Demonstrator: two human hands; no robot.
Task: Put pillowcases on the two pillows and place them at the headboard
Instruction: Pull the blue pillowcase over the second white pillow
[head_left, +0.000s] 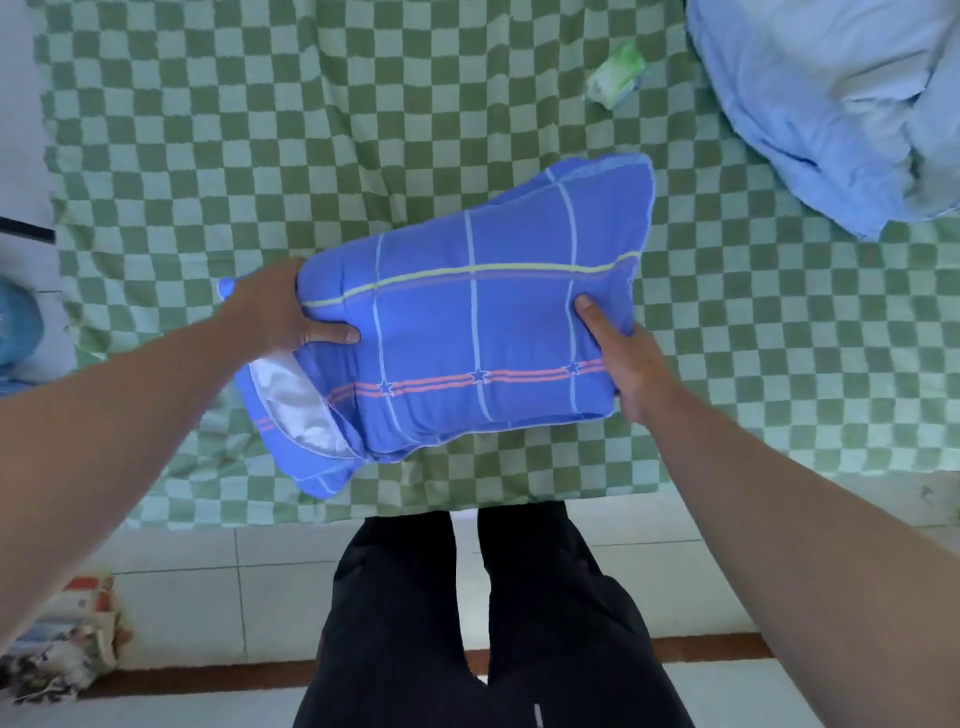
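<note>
Right now my left hand (280, 306) grips the left end of the pillow (467, 322), thumb lying across the top face and the other fingers wrapped out of sight behind the edge. My right hand (621, 353) holds the right end the same way, thumb pressed into the fabric, fingers curled underneath. Between my 2 hands the pillow sits in its blue pillowcase (524, 306), crossed by pale lines, 1 yellow stripe and a pair of red stripes with small stars. At the lower left corner the case gapes and a patch of white inner pillow (296, 405) shows through the opening. I hold it above the near edge of the bed, tilted so the right end lies farther from me; whether it touches the sheet I cannot tell. Under it spreads the green checked sheet (260, 130). Well apart, at the far right, lies a heap of light blue bedding (831, 104), and near that a small green and white packet (618, 75). My legs in black trousers (467, 623) stand on the tiled floor (208, 587) just beside the bed.
</note>
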